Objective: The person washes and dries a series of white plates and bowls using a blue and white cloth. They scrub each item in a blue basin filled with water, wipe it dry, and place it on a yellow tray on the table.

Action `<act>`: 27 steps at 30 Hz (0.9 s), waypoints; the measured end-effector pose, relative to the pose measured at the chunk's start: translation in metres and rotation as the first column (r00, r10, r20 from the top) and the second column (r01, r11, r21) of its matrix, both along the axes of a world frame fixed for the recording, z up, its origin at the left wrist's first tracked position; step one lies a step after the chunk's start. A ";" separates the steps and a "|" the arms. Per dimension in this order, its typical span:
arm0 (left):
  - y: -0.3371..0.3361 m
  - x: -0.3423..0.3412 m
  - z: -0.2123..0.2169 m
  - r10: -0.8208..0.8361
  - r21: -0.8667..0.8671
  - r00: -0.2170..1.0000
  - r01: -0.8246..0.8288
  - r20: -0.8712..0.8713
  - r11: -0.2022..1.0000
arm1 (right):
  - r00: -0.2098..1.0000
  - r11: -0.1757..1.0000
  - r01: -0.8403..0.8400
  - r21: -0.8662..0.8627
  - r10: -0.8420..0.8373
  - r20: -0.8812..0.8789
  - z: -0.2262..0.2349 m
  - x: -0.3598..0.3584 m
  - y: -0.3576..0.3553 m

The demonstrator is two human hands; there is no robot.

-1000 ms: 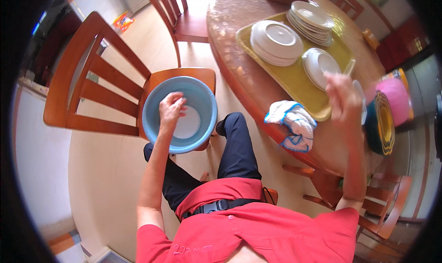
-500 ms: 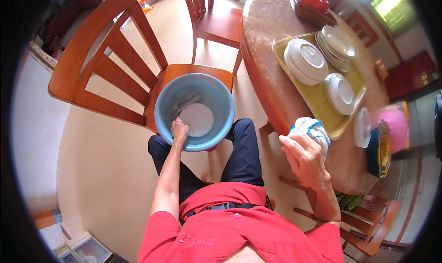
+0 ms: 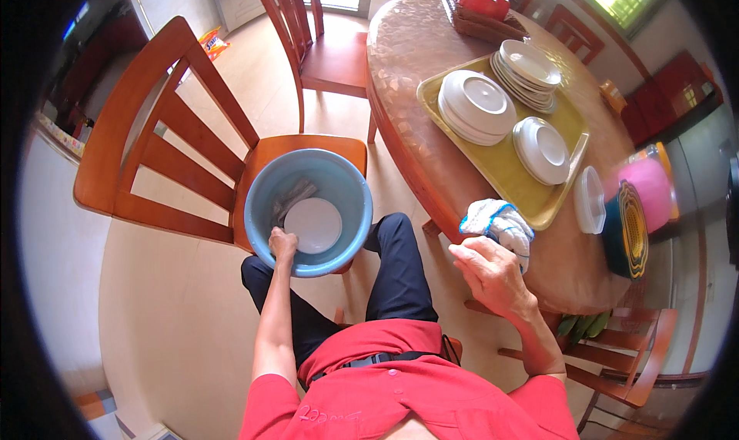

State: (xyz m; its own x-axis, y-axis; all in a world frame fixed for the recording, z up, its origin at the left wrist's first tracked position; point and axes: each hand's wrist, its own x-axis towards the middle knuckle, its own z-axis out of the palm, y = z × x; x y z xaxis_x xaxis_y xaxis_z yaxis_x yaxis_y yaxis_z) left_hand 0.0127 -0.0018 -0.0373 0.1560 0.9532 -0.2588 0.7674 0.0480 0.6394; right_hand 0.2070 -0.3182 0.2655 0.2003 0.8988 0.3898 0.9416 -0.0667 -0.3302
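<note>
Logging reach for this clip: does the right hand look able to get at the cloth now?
Probably yes: the right hand is right by the cloth at the table's edge, and nothing visible blocks it. Whether they touch isn't clear.

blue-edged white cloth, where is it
The blue-edged white cloth lies right of centre in the head view, on the rounded brown table, between the yellow rectangular tray and the right hand.
</note>
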 end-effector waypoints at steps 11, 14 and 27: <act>-0.005 -0.003 0.023 0.129 -0.244 0.915 -0.034 0.382 0.969 | 0.972 0.988 0.154 -0.002 -0.151 0.181 0.051 0.009 -0.015; -0.005 -0.015 0.018 -0.115 0.203 0.937 0.048 0.331 0.978 | 0.956 0.944 0.231 -0.237 -0.176 0.233 0.062 0.016 -0.025; -0.029 -0.015 0.117 -0.433 0.753 0.899 0.239 0.067 0.613 | 0.997 0.911 0.048 -0.409 -0.066 -0.028 0.036 0.041 -0.030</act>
State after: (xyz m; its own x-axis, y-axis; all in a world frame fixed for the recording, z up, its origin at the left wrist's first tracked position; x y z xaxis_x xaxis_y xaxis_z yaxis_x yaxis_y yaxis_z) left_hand -0.0027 -0.0310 0.0800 0.4636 0.6880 0.5583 0.4662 -0.7253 0.5066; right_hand 0.2482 -0.3478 0.3015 0.2638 0.9644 -0.0181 0.9185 -0.2569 -0.3006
